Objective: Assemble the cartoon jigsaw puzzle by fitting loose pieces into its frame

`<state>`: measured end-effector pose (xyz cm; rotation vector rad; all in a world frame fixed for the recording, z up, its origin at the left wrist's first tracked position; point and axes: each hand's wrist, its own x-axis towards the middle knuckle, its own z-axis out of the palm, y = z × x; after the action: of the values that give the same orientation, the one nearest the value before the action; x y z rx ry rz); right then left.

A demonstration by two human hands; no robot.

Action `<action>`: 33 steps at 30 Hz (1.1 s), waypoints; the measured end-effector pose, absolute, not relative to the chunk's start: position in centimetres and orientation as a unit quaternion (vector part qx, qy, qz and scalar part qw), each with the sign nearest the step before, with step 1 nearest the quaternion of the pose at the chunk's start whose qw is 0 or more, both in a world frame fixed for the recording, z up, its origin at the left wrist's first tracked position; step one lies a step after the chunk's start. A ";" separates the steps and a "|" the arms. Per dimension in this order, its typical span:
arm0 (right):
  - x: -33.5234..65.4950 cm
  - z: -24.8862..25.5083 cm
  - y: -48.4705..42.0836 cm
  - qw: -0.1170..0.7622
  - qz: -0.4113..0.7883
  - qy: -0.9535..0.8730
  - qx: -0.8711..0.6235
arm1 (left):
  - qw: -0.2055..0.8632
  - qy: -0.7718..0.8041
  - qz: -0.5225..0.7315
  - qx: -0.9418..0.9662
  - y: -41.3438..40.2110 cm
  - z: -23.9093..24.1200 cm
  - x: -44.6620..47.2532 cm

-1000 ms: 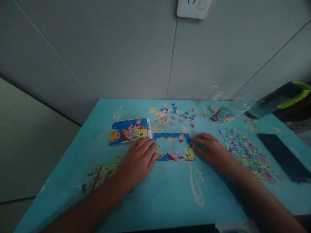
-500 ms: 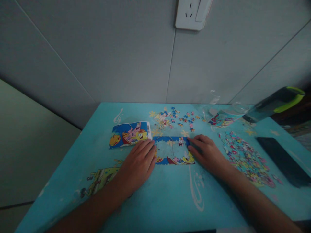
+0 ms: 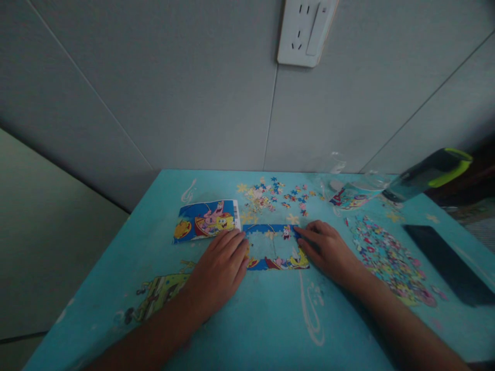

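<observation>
A partly joined jigsaw puzzle (image 3: 266,264) lies flat on the table, its border linked into a rectangle around a gap where the tabletop shows. My left hand (image 3: 226,260) rests palm down with fingers stretched over the puzzle's left edge, covering that side. At the opposite edge, my right hand (image 3: 325,247) touches the upper right corner and side with its fingertips, fingers slightly bent and apart. Just left of the puzzle lies a picture packet (image 3: 207,219) showing a yellow cartoon character in a boat. Loose puzzle pieces (image 3: 263,198) are scattered behind the puzzle.
A larger heap of puzzle pieces (image 3: 390,257) spreads to the right, beside a dark flat phone-like slab (image 3: 448,263). Behind stand a clear plastic container (image 3: 356,196) with a printed label and a tilted dark bottle (image 3: 421,175). The wall carries a socket (image 3: 305,33).
The camera view has tilted up a little, so everything sits slightly lower in the picture. Both hands stay at the puzzle's edges with hardly any movement.
</observation>
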<state>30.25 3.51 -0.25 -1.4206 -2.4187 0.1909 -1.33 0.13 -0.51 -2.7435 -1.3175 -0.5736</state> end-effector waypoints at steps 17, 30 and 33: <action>31.2 0.2 4.7 0.237 0.094 -0.805 -0.536 | 0.015 -0.426 -0.198 -0.883 -0.2 -0.5 -1.3; 31.1 -0.3 11.5 0.168 0.035 -0.726 -0.666 | 0.012 -0.424 -0.208 -0.881 -0.1 -0.9 -1.1; 31.5 -0.4 11.8 0.171 0.059 -0.726 -0.664 | 0.012 -0.423 -0.215 -0.880 -0.2 -0.9 -1.1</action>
<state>31.52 11.80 -0.38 -1.8846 -2.0619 0.1665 -1.05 -0.19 -0.86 -2.7436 -1.3201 -0.6693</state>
